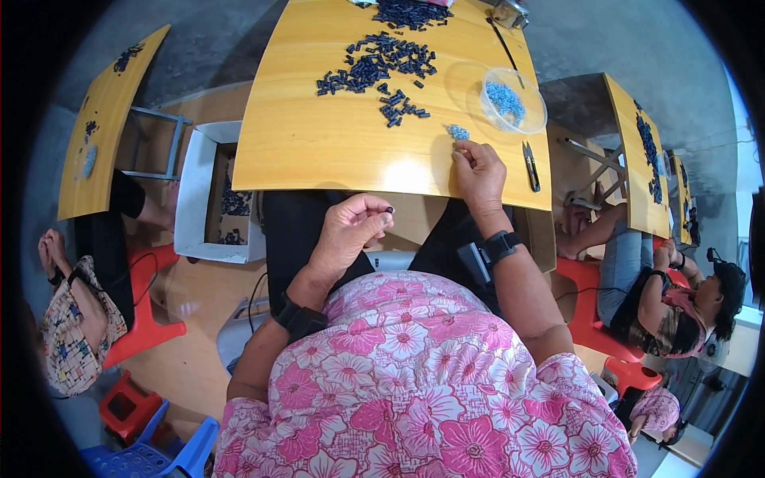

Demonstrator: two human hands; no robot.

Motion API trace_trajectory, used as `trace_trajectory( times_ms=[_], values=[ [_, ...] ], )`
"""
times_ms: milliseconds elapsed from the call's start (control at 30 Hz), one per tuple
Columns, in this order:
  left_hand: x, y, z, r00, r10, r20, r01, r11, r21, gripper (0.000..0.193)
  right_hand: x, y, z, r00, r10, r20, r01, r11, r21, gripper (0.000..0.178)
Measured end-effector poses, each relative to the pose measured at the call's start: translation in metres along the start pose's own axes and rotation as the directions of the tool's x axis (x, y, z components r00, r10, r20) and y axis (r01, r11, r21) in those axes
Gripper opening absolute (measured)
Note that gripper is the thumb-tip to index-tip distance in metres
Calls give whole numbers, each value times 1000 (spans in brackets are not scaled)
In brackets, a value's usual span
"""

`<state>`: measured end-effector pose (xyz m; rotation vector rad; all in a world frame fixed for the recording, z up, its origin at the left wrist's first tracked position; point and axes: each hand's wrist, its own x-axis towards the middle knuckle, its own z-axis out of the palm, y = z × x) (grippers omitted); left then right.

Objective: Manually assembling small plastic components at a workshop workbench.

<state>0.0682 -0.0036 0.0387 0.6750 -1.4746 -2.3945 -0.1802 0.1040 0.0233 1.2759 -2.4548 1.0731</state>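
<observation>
My left hand is off the near table edge, above my lap, with thumb and forefinger pinched on a small black cylindrical piece. On the right side of the yellow table my right hand reaches to a little heap of small clear-blue pieces. Its thumb and fingertips are pressed together just below that heap; whatever is between them is too small to make out. Farther off, a round clear plastic tub holds many more of the blue pieces. Loose black cylindrical pieces lie scattered across the table's far middle.
Black-handled thread snips lie by the table's right edge. A thin dark rod and a metal-lidded jar are at the far right. On the floor at left stands an open white box with black pieces inside. People sit at tables on both sides.
</observation>
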Motion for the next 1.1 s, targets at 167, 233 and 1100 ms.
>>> trace_trajectory(
  times_ms=[167,233,1100],
  values=[
    [-4,5,2,1000,13,-25,-12,1000,28,14,2,-4,-3,999,6,42,-6,1000,-7,14],
    [-5,7,3,999,2,-38,-1,1000,31,14,2,-5,-3,999,-1,43,1,1000,0,12],
    [-9,11,9,999,-18,-40,21,997,73,15,4,-36,-19,931,-73,356,179,945,-274,5]
  ],
)
